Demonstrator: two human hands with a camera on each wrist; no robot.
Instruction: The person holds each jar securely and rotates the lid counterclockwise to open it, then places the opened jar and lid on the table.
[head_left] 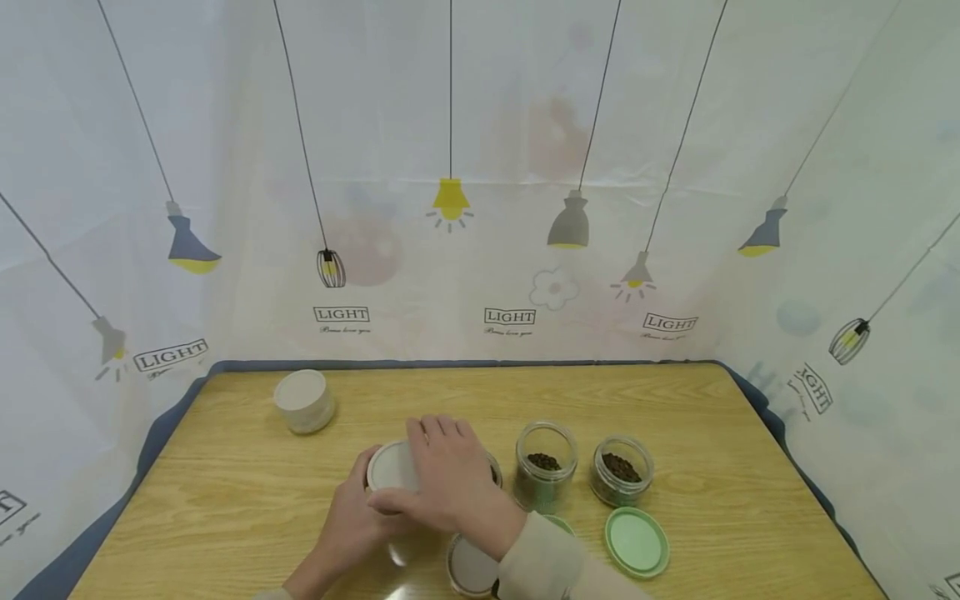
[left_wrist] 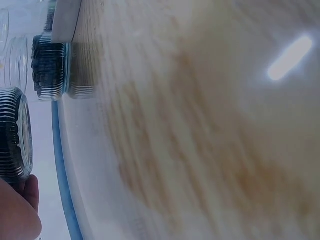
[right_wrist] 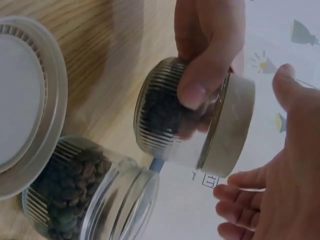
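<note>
My left hand grips a ribbed glass jar with dark coffee beans inside, the thumb across its side in the right wrist view. A white lid sits on the jar's mouth. My right hand is over the lid in the head view, partly covering it. The right wrist view shows its fingers spread, with fingertips right at the lid's edge. In the left wrist view, the ribbed jar's base end shows at the left edge beside my left hand.
Open jars of coffee beans stand to the right; another is mostly hidden behind my right hand. A green lid lies in front of them, another partly under my sleeve. A white lid lies near me. A white-lidded container stands back left.
</note>
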